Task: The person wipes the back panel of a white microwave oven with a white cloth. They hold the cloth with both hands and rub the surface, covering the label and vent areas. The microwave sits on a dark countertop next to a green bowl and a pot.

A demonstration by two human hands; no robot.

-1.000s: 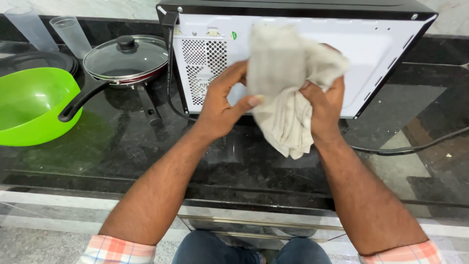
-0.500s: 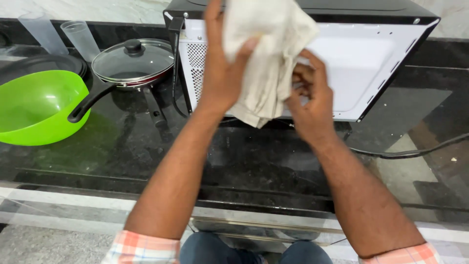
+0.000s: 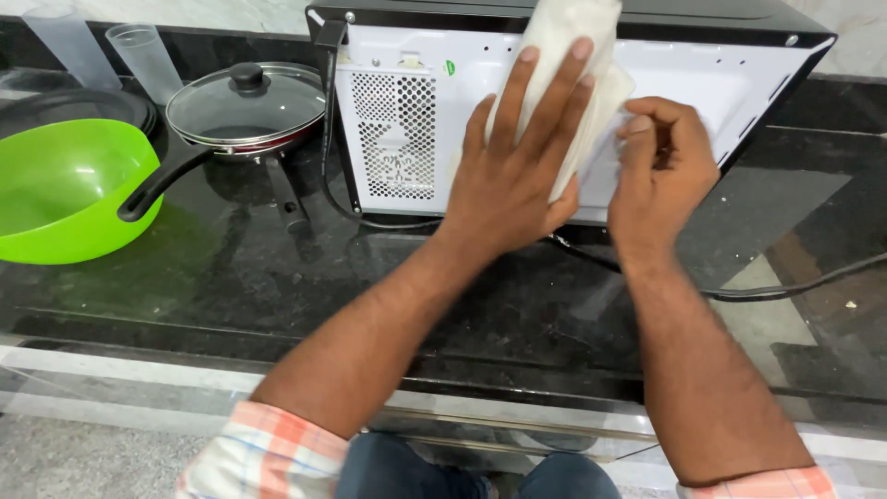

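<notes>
A white cloth (image 3: 564,28) lies against the white back panel of a black microwave oven (image 3: 721,83) that stands on a dark stone counter (image 3: 277,277). My left hand (image 3: 513,176) presses flat on the cloth with fingers spread, holding it to the panel just right of the vent grille (image 3: 397,139). Curled fingers of my right hand (image 3: 661,171) pinch the cloth's right edge beside the left hand. The part of the cloth under my left palm is hidden.
A lidded frying pan (image 3: 236,106) with a black handle sits left of the oven. A green bowl (image 3: 55,194) stands at the far left, with clear plastic cups (image 3: 148,55) behind it. The oven's black cable (image 3: 795,282) trails right across the counter.
The cloth hung loose between both hands before. My left hand has since lifted it up and flattened it against the oven's back panel, and my right hand has followed to its edge.
</notes>
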